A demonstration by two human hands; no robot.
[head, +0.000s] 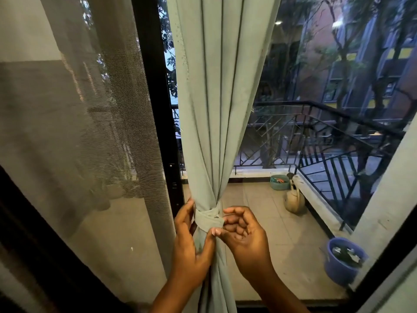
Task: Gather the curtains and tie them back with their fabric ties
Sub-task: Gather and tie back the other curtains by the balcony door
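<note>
One green curtain (216, 109), one fabric tie (208, 219) around it, two hands at the tie: left hand (191, 240), right hand (243, 233)

Curtain (216, 98) top beyond upper edge.

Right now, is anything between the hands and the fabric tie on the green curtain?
Nothing visible. The left hand and right hand are both already at the fabric tie, which wraps the gathered green curtain.
</note>
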